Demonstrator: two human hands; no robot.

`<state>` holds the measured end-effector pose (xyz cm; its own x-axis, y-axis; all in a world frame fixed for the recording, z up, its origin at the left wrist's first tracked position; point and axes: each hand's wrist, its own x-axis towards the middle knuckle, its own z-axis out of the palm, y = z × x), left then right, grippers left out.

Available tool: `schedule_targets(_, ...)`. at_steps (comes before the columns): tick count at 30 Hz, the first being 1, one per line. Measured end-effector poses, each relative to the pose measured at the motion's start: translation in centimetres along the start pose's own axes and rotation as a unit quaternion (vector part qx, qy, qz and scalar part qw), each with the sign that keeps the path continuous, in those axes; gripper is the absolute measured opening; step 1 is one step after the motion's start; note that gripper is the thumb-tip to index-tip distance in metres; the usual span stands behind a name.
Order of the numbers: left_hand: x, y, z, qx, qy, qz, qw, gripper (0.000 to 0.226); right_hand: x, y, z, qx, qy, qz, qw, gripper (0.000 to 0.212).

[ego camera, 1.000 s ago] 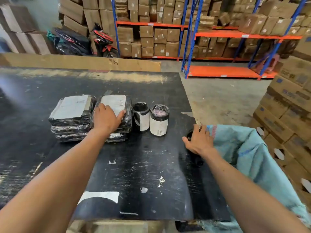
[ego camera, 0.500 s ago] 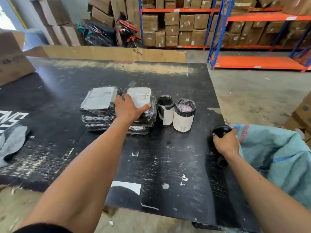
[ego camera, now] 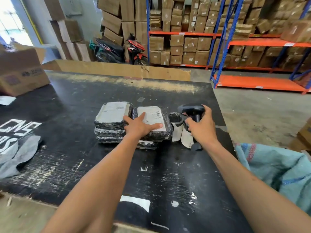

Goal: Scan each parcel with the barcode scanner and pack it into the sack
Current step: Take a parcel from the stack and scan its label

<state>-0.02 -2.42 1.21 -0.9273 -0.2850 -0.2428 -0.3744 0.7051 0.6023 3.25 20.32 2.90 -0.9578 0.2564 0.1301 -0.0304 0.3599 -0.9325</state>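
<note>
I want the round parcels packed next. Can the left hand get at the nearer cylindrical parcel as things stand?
Probably not directly. The right hand holding the barcode scanner sits in front of that cylindrical parcel, and the left hand rests flat on a flat parcel.

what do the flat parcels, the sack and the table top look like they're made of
Flat parcels: glossy black plastic wrap, crinkled with glints, matte white paper labels. Sack: teal woven fabric, probably plastic weave; soft folds, matte. Table top: black-coated board, likely plywood; scuffs show pale underneath.
</note>
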Motion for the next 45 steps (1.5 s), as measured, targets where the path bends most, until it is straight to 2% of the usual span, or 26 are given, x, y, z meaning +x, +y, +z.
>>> schedule_targets(5, -0.2, -0.3, 0.3, -0.034, -0.013, 0.026, 0.999, 0.131, 0.0, -1.0, 1.5, 0.046, -0.053, 0.017, 0.997, 0.065)
schedule_targets(9, 0.2, -0.9, -1.0, -0.09, -0.033, 0.046, 0.994, 0.129, -0.4, -1.6, 2.4, 0.11, -0.111, 0.044, 0.987, 0.064)
schedule_targets(11, 0.1, -0.8, -1.5, -0.085, -0.048, 0.05, 0.994, 0.128, -0.7, -1.8, 2.9, 0.129, -0.136, 0.051, 0.981, 0.064)
schedule_targets(15, 0.5, -0.6, -2.0, -0.106, -0.124, 0.074, 0.984, 0.155, -1.4, -2.1, 3.3, 0.135, -0.17, 0.047, 0.975, 0.066)
schedule_targets(16, 0.6, -0.7, -2.1, -0.12, -0.138, 0.084, 0.979, 0.153, -1.6, -2.2, 3.4, 0.138, -0.173, 0.046, 0.974, 0.065)
schedule_targets(18, 0.6, -1.4, -1.9, -0.146, -0.143, 0.101, 0.974, 0.134, -1.8, -2.6, 3.5, 0.159, -0.173, 0.054, 0.971, 0.062)
schedule_targets(21, 0.1, -2.3, -0.9, -0.163, -0.104, 0.134, 0.972, 0.116, -2.0, -3.6, 3.3, 0.169, -0.172, 0.055, 0.969, 0.054)
schedule_targets(25, -0.4, -2.6, 0.0, -0.183, -0.018, 0.179, 0.967, 0.1, -2.7, -5.3, 2.4, 0.101, -0.172, -0.001, 0.98, 0.046)
schedule_targets(28, -0.4, -2.8, -0.3, -0.207, 0.041, 0.2, 0.957, 0.091, -3.4, -6.4, 1.7, 0.077, -0.162, -0.032, 0.983, 0.045)
schedule_targets(32, -1.6, -1.5, -1.8, -0.245, 0.079, 0.225, 0.94, 0.082, -3.7, -7.5, 2.0, 0.072, -0.151, -0.046, 0.985, 0.046)
schedule_targets(40, -1.1, -0.7, -2.3, -0.231, 0.115, 0.262, 0.93, 0.085, -4.0, -8.7, 3.0, 0.006, -0.141, -0.099, 0.985, 0.047)
schedule_targets(45, -1.0, -1.0, -2.1, -0.234, 0.127, 0.264, 0.927, 0.082, -3.8, -8.8, 2.8, 0.01, -0.154, -0.092, 0.984, 0.05)
